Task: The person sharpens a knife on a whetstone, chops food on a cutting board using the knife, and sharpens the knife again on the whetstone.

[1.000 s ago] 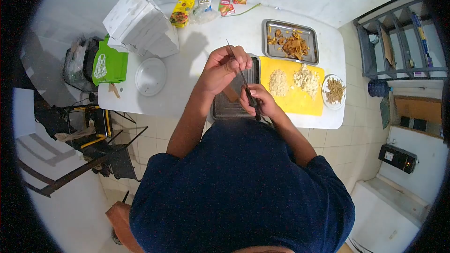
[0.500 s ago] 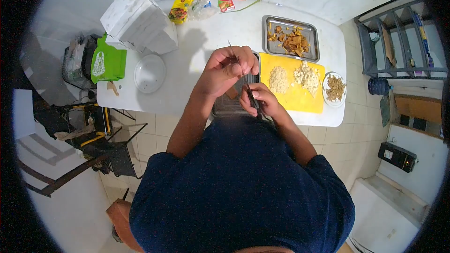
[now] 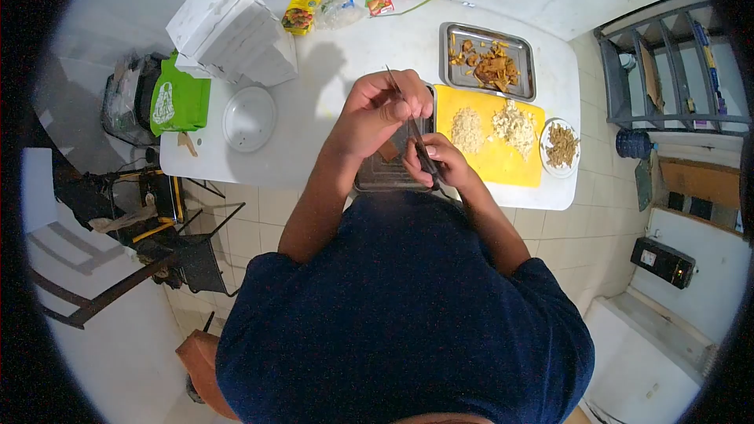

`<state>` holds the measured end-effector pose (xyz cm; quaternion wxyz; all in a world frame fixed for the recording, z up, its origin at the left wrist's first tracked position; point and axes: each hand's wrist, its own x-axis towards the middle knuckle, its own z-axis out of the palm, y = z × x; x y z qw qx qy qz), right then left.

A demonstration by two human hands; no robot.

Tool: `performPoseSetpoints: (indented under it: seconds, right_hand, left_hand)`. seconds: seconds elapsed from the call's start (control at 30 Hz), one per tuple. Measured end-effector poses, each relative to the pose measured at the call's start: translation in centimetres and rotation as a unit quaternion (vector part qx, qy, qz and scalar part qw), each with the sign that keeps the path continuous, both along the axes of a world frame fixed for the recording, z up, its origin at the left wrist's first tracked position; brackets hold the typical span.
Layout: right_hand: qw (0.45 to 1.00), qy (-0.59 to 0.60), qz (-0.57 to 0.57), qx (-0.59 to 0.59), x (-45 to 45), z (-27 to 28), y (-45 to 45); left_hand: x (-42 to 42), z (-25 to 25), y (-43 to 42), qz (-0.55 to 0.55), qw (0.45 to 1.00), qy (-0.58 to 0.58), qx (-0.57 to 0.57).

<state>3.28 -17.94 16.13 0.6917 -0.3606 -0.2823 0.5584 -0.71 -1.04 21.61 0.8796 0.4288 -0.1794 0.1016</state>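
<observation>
A knife [image 3: 425, 155] with a dark handle slants up and left between my hands, above a dark metal tray [image 3: 373, 179]. My right hand [image 3: 444, 160] is wrapped round its handle. Higher up, the fingers of my left hand [image 3: 385, 108] pinch the thin blade, whose tip sticks out above them. A brown piece [image 3: 388, 151] lies in the tray, partly hidden by my hands. Just to the right, chopped pale food [image 3: 514, 127] sits in two heaps on a yellow cutting board [image 3: 503, 173].
Beyond the board stands a steel tray [image 3: 488, 29] of brown food pieces. A white plate of shreds [image 3: 562, 146] is at the table's right edge. To the left are a white plate [image 3: 250, 119], a white box [image 3: 228, 27] and a green bag [image 3: 184, 98]. Seasoning packets [image 3: 303, 9] lie at the back.
The knife has turned slightly, showing more of its blade's side. Both hands keep nearly the same place and the same hold.
</observation>
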Motion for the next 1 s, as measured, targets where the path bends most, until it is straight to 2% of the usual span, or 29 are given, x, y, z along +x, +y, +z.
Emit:
performPoseSetpoints:
  seconds: [0.07,0.17,0.2,0.27,0.3,0.37,0.43,0.47,0.6,0.7,0.8,0.9,0.93,1.0]
  right_hand:
    - [1.000,0.019,0.006,-0.007,0.0,-0.5,-0.2]
    - [0.998,-0.003,-0.023,-0.062,0.1,-1.3,-0.4]
    - [0.998,-0.021,-0.033,-0.055,0.3,-1.9,-0.6]
    - [0.972,-0.118,-0.140,-0.146,-0.3,-2.3,-0.4]
    - [0.948,-0.166,-0.192,-0.191,-0.5,-2.4,-0.5]
    - [0.872,-0.365,-0.158,-0.285,0.6,-7.3,-1.1]
    - [0.748,-0.546,-0.130,-0.354,0.9,-10.5,-1.7]
    - [0.723,-0.548,-0.093,-0.411,0.8,-10.9,-2.0]
    - [0.727,-0.510,-0.050,-0.457,0.5,-16.1,-3.5]
    - [0.761,-0.481,-0.178,-0.397,0.0,-17.4,-4.6]
    - [0.805,-0.400,-0.236,-0.370,0.4,-17.6,-6.6]
    - [0.858,-0.188,-0.252,-0.405,0.2,-16.1,-10.4]
    - [0.844,-0.206,-0.272,-0.414,0.2,-15.7,-11.7]
    - [0.821,-0.210,-0.302,-0.437,0.3,-15.0,-14.4]
  left_hand:
    - [0.5,-1.5,0.8,0.001,1.000,0.005,-0.006]
    - [1.2,-3.0,2.5,0.043,0.979,0.099,-0.171]
    - [1.4,-3.8,3.2,0.084,0.960,0.161,-0.214]
    - [1.4,-4.8,4.2,0.218,0.909,0.295,-0.195]
    - [1.3,-5.4,4.7,0.269,0.873,0.365,-0.181]
    - [0.5,-9.2,5.8,0.305,0.839,0.414,-0.178]
    - [-0.7,-13.9,6.0,0.316,0.814,0.461,-0.157]
    - [-1.5,-16.1,5.9,0.313,0.807,0.481,-0.137]
    - [-3.6,-22.6,3.7,0.275,0.777,0.557,-0.099]
    - [-4.1,-25.1,1.4,0.214,0.786,0.579,-0.045]
    - [-3.1,-25.6,-1.7,0.156,0.784,0.599,0.048]
    - [-1.5,-26.2,-5.3,0.103,0.808,0.553,0.173]
    - [-0.8,-26.1,-6.8,0.103,0.800,0.545,0.228]
    - [0.2,-28.2,-8.7,0.095,0.854,0.409,0.306]
